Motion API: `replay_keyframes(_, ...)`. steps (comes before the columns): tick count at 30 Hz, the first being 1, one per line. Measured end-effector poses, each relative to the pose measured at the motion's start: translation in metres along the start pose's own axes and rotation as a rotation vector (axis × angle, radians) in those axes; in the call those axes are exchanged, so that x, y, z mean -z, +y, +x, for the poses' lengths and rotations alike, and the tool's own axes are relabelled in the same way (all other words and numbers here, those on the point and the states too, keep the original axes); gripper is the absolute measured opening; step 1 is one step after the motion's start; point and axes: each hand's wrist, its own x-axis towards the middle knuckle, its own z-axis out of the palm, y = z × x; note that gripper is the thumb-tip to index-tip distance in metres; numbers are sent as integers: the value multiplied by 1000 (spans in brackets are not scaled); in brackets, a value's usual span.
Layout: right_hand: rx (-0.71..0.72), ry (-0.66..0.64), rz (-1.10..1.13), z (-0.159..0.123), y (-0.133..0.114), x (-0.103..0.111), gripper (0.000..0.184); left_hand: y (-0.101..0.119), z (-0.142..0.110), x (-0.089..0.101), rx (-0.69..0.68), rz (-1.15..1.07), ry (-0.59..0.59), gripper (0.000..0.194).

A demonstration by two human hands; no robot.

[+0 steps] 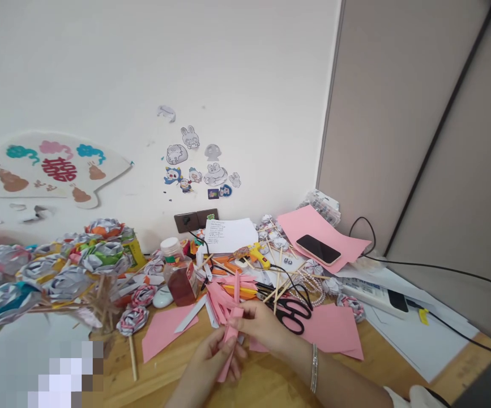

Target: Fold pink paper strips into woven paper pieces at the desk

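A folded strip of pink paper (229,340) is held upright between both hands above the front of the wooden table. My left hand (215,351) pinches its lower part with the thumb in front. My right hand (256,326) grips its upper part from the right side, and a bracelet circles that wrist. Just behind the fingers lies a pile of pink paper strips (220,303). Black-handled scissors (294,317) rest to the right of my right hand, next to pink paper sheets (334,331). Left of the hands is another pink sheet (164,331).
A yellow glue gun (260,256) lies behind the strips among thin wooden sticks. A jar (180,280) of reddish liquid stands left of it. Many paper flowers (105,255) crowd the left. At right are a phone (318,250) on pink paper, a keyboard (372,297) and black cables.
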Motion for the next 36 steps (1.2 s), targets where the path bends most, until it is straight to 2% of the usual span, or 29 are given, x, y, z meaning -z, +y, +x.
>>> replay_keyframes(7, -61, 78, 17, -1, -5, -4, 35, -6, 1, 0, 21, 19, 14, 31)
replay_keyframes(14, -92, 143, 34, -4, -14, -9, 34, 3, -3, -5, 88, 10, 44, 35)
replay_keyframes(19, -98, 182, 58, -4, -13, -10, 32, 2, -2, -6, 85, -11, 33, 33)
replay_keyframes(28, -149, 195, 55, -6, -18, -13, 32, 4, -5, -9, 71, -37, 66, 29)
replay_keyframes(31, -150, 185, 39, -7, -19, -13, 30, 7, -7, -11, 85, -55, 42, 29)
replay_keyframes(36, -122, 176, 35, -8, -17, -14, 31, 9, -9, -14, 91, -36, 78, 27)
